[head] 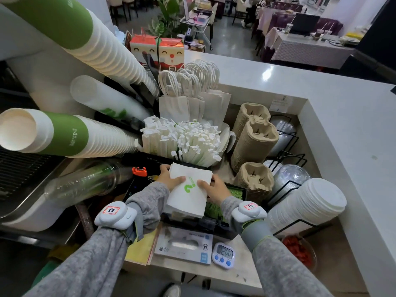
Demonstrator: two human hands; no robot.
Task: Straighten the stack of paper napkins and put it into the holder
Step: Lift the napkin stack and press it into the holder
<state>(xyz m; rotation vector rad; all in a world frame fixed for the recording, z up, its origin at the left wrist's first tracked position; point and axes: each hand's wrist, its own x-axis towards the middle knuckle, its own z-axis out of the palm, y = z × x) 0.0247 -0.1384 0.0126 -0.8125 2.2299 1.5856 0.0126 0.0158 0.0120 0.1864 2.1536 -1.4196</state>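
A stack of white paper napkins (pixel 188 202) with a green logo on top sits between my two hands, just in front of me on the work counter. My left hand (pixel 169 177) grips its left and far edge, thumb on top. My right hand (pixel 214 188) holds the right edge, thumb on top near the logo. The stack is tilted slightly, its near end lying over a black holder (pixel 205 225) whose rim shows below and to the right. Most of the holder is hidden by the napkins.
White wrapped straws (pixel 182 140) stand just behind the napkins. Pulp cup carriers (pixel 252 144) and lid stacks (pixel 306 202) crowd the right. Stacked paper cups (pixel 64 133) jut in from the left. A glove box (pixel 184 246) and a timer (pixel 223 255) lie near me.
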